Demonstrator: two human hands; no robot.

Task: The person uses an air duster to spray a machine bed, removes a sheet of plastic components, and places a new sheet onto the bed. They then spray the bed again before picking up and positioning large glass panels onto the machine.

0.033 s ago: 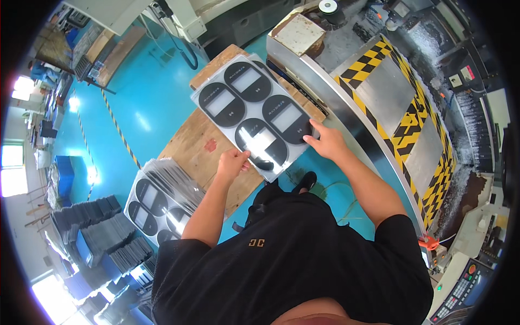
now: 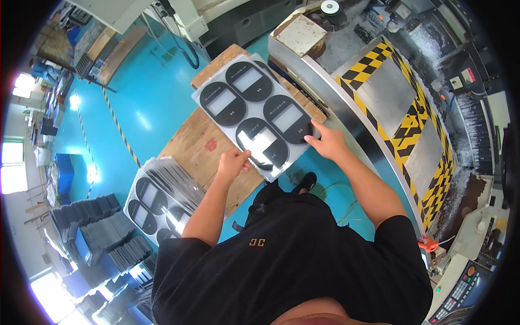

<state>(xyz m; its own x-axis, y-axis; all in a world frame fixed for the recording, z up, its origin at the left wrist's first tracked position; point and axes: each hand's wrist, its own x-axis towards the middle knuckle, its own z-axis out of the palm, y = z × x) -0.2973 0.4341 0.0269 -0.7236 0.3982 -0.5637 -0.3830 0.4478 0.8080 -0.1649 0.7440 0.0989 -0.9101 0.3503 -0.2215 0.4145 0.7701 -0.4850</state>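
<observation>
A clear plastic sheet printed with several black rounded panels (image 2: 247, 121), each with a pale rectangular window, lies at a slant on top of a pile of similar sheets on a wooden board. At its near left edge my left hand (image 2: 234, 164) is closed, with thumb and forefinger pinching the edge. My right hand (image 2: 329, 142) rests against the right edge near the corner. Its thumb and forefinger are stretched apart and touch the edge; the other fingers are mostly hidden.
A fanned stack of similar printed sheets (image 2: 162, 197) sits left of my left forearm. The wooden board (image 2: 187, 143) lies beneath the work. On the right stands a machine bed with yellow-black striped tape (image 2: 379, 127). Dark stacks of sheets (image 2: 103, 230) fill the lower left.
</observation>
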